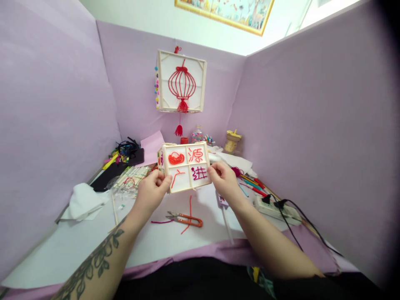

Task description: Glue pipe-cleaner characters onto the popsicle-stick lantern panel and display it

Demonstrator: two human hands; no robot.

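Note:
Between my two hands a small square lantern [182, 182] with a pale wooden frame is held up above the table. Its front face has four panes: a red ingot shape, red and purple yarn characters, and an orange, partly formed character at lower left. My left hand [153, 187] pinches the lower left edge, and my right hand [222, 178] grips the right edge. Below the lantern lie orange-handled thread snips [186, 219], across an orange yarn strip [190, 205]. A purple yarn piece [161, 221] touches or nearly touches the blade tips.
A larger lantern [200, 87] with a red tassel hangs ahead. Markers [258, 188] and a power strip [278, 209] with black cords lie right. White cloth [86, 200], wooden sticks and black sheets are left. A jar of pompoms [196, 136] stands behind.

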